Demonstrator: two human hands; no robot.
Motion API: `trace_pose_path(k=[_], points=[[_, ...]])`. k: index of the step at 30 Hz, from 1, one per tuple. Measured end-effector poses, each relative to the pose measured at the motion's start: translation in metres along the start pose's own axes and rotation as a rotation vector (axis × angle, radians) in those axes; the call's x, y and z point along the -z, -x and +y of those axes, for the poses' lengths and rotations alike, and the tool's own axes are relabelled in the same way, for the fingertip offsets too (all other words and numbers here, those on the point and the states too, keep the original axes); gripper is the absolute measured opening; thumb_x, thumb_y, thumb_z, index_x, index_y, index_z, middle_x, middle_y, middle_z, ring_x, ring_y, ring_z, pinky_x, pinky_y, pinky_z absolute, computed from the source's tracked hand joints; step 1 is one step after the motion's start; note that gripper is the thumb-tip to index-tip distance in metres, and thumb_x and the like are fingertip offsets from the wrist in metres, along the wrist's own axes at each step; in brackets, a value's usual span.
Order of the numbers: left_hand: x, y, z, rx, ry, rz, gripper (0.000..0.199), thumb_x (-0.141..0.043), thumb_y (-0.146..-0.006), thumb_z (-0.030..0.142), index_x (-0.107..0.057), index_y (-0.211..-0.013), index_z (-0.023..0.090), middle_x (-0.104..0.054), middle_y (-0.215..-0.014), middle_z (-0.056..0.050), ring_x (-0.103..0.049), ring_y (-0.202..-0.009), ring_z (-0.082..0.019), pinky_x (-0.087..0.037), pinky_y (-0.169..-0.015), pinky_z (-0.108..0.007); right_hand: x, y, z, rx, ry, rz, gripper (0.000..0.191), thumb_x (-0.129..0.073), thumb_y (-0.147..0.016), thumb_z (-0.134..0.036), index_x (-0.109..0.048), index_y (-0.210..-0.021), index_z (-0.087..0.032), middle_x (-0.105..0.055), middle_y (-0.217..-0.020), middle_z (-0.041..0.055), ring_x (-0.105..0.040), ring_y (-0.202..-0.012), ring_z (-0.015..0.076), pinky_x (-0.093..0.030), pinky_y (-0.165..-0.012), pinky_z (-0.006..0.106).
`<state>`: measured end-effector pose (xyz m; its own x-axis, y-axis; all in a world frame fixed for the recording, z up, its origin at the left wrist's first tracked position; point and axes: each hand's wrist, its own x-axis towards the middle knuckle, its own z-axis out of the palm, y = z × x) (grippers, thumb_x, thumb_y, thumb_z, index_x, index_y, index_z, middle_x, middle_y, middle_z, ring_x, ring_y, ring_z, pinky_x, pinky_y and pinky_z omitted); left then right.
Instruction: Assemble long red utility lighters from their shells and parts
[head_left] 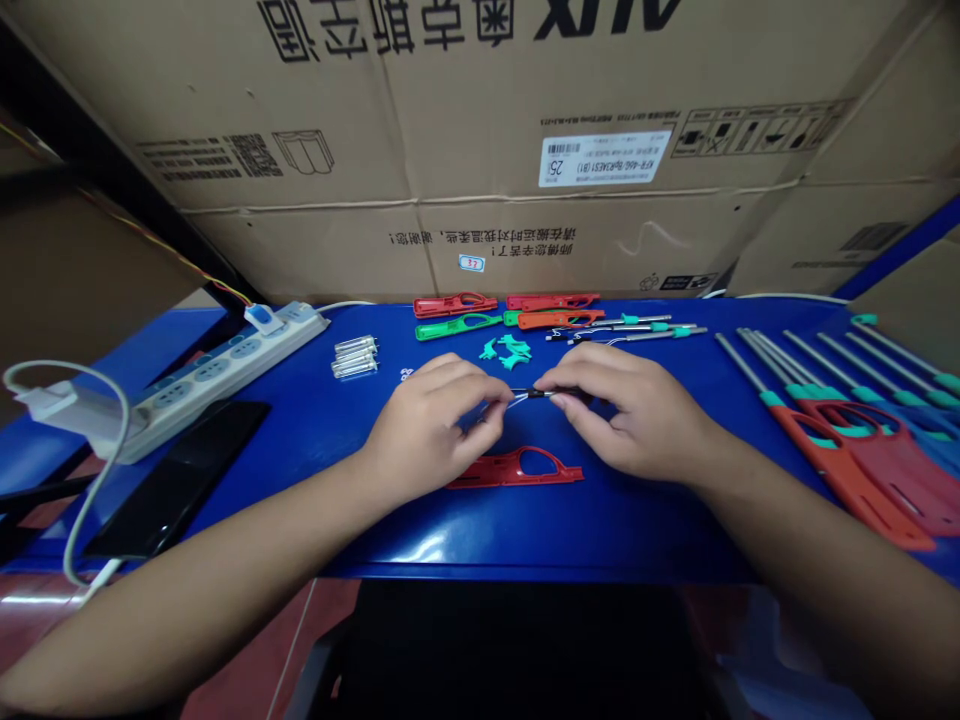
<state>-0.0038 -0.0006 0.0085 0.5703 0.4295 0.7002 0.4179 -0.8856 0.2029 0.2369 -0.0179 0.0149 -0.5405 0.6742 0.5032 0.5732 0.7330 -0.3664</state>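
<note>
While both forearms reach in over the front edge of the blue worktop (pixel 637 545), the left hand (pixel 431 425) and right hand (pixel 622 412) are together above its middle, their fingertips pinching a thin wire with a black sleeve (pixel 529 394) just above the surface. The wire's long axis runs roughly level from left to right, parallel to the front edge, with the left hand gripping one side and the right hand the other. Neither hand is clearly nearer to it. The black sleeve sits near the middle of the grip, and a bright metal strand shows toward the left hand.

Directly below the hands, toward the front edge, lies a red plastic handle shell (pixel 514 470), its length also running left to right. Beyond the fingers, toward the far edge, are small teal plastic parts (pixel 508 350), red and green handle shells (pixel 455 305), thin metal rods with teal tips (pixel 645 330) and a small bundle of metal tubes (pixel 355 356). Along the right edge, long steel rods with teal collars (pixel 784 370) fan out from stacked red handles (pixel 847 470). Near the left edge sit a white power strip (pixel 225 375) and a black smartphone (pixel 176 478).
</note>
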Motion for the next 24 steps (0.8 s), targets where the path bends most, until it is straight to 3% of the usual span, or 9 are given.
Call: trace_pose_path(k=[6,11,16,20,24], points=[[-0.0009,0.0031,-0.0003,-0.081,-0.099,-0.058,0.012,-0.061,-0.092,0.014,-0.068,-0.102,0.015,-0.072,-0.090,-0.006,-0.063,-0.080,-0.017,-0.054,-0.077,-0.032,-0.0042,0.0005,-0.0012,0.038,0.057,-0.020,0.024,-0.053,-0.094,-0.017,-0.067,-0.113,-0.019,-0.070,-0.105,0.0079,-0.066,-0.094,0.0206,-0.052,-0.079,0.033],[-0.0017,0.0037,0.0034,0.010,-0.064,-0.070,0.007,-0.062,-0.093,0.013,-0.060,-0.100,0.016,-0.069,-0.085,-0.001,-0.061,-0.074,-0.014,-0.053,-0.073,-0.027,-0.0053,0.0014,-0.0028,0.059,0.075,-0.064,0.026,-0.052,-0.094,-0.016,-0.068,-0.113,-0.018,-0.071,-0.102,0.0072,-0.066,-0.091,0.0203,-0.052,-0.078,0.033],[-0.0025,0.0025,0.0042,0.005,0.006,-0.117,0.011,-0.061,-0.094,0.013,-0.059,-0.104,0.018,-0.069,-0.090,0.000,-0.062,-0.080,-0.012,-0.052,-0.078,-0.025,-0.0090,0.0029,-0.0036,0.091,0.042,-0.088,0.027,-0.051,-0.094,-0.016,-0.070,-0.113,-0.019,-0.070,-0.103,0.0078,-0.066,-0.088,0.0192,-0.052,-0.076,0.032],[0.0020,0.0021,0.0030,0.009,0.004,-0.043,0.027,-0.071,-0.090,0.031,-0.060,-0.109,0.016,-0.067,-0.099,-0.005,-0.063,-0.091,-0.016,-0.051,-0.079,-0.027,-0.0079,0.0019,-0.0022,0.050,-0.054,-0.022,0.025,-0.054,-0.093,-0.014,-0.070,-0.112,-0.018,-0.069,-0.100,0.0069,-0.065,-0.088,0.0173,-0.052,-0.078,0.031],[0.0045,0.0020,-0.0014,0.076,-0.011,-0.021,0.045,-0.081,-0.077,0.051,-0.056,-0.091,0.017,-0.062,-0.084,0.000,-0.060,-0.078,-0.014,-0.050,-0.072,-0.026,-0.0013,-0.0007,0.0002,-0.030,-0.061,0.103,0.021,-0.057,-0.092,-0.015,-0.072,-0.108,-0.018,-0.071,-0.097,0.0059,-0.066,-0.086,0.0171,-0.052,-0.079,0.031]])
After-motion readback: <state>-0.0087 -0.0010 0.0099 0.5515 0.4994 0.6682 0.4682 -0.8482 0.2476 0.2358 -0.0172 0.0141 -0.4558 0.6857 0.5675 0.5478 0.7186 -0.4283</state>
